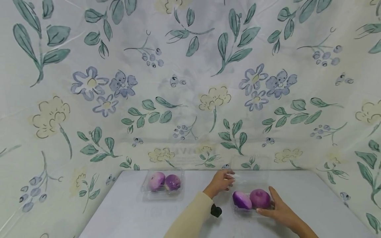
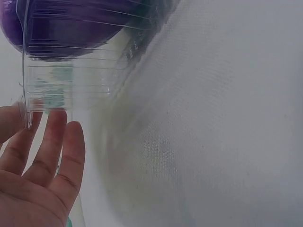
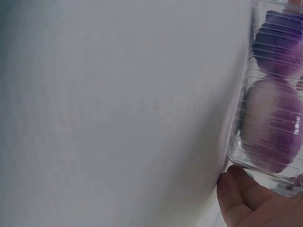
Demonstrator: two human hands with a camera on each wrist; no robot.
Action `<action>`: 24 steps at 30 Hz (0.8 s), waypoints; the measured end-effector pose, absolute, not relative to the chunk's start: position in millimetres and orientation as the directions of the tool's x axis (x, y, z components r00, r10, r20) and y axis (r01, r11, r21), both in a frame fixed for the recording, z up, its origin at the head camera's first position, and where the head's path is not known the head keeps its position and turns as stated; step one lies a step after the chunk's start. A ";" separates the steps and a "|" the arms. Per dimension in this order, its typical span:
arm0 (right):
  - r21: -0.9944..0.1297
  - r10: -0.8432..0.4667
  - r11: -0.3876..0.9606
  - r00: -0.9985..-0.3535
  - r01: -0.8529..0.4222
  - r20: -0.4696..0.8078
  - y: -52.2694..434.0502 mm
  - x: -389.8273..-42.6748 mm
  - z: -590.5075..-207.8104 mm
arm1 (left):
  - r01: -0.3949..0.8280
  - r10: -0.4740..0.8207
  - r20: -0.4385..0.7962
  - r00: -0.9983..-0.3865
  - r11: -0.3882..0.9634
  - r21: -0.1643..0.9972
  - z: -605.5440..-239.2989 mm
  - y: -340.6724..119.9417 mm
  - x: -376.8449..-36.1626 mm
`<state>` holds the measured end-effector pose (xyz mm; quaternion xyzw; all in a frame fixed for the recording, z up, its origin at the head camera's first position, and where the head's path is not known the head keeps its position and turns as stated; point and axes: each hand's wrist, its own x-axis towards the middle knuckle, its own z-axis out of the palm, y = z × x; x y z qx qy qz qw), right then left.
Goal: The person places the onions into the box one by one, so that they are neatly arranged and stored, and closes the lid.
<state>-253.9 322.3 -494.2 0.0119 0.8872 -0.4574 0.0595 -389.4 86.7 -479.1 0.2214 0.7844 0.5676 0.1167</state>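
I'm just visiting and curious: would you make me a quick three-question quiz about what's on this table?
1. How many purple vegetables lie in the near clear box?
2. True or false: the far clear box holds three vegetables.
3. Which hand is on the near box's lid? A) left hand B) right hand

Key: 1. Two, the darker vegetable and the pinker one. 2. False; it holds two. 3. A; the right hand rests at the box's right side.
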 end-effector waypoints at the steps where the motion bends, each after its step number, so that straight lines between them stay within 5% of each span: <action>1: -0.810 -0.034 0.582 -0.992 0.077 -0.119 322.2 -253.8 -494.2 | 0.220 0.480 0.074 -0.874 0.255 0.941 -479.2 86.3 -389.1; 24: -0.735 0.000 0.670 -0.991 0.100 -0.134 318.6 -253.2 -489.7 | 0.384 0.667 0.050 -0.744 0.365 0.848 -462.4 62.2 -370.8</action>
